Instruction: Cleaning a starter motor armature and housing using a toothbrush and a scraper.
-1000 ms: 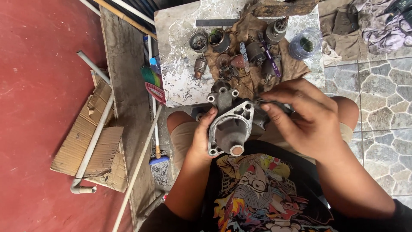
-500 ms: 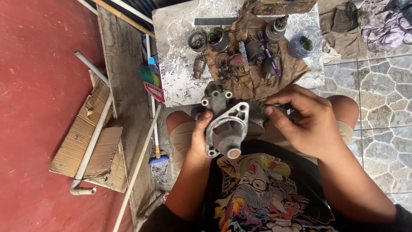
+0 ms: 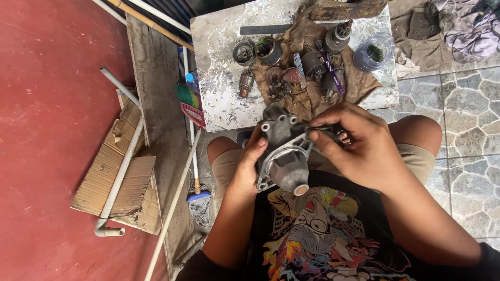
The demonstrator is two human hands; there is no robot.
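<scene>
Housing (image 3: 284, 156): grey cast metal, held over the lap, just below the desk (image 3: 219, 99) edge, nose end toward the wearer. Left hand (image 3: 249, 167): closed around the housing's left flank, thumb up along its side. Right hand (image 3: 359, 143): fingers curled at the housing's upper right, pinching what looks like a small dark part; view poor there. Desk: brown rag (image 3: 307, 99), armature (image 3: 246, 83), clear jar (image 3: 374, 52).

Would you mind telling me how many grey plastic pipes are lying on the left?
2: a long pipe with an elbow end lies across the cardboard; a short pipe lies above it beside the wooden plank. More may be hidden.
</scene>
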